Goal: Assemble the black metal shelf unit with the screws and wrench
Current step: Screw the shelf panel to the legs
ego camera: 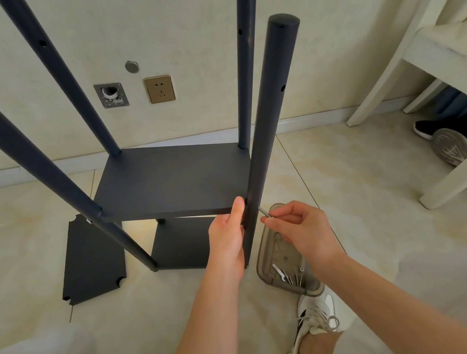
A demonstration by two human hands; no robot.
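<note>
The joint at issue is where the middle shelf panel meets the near right post, low and just right of centre in the view; the post's long axis runs nearly upright, leaning toward one o'clock. A thin metal piece, screw or wrench I cannot tell, points at that joint along a line toward ten o'clock from the right hand, its tip just beside the post. The right hand is nearer to it, thumb and forefinger pinched on the shank, other fingers curled. At nine o'clock from the post, the left hand wraps the post, thumb pressed up at the shelf's edge. At five o'clock sits the hardware tray, spare screws inside.
</note>
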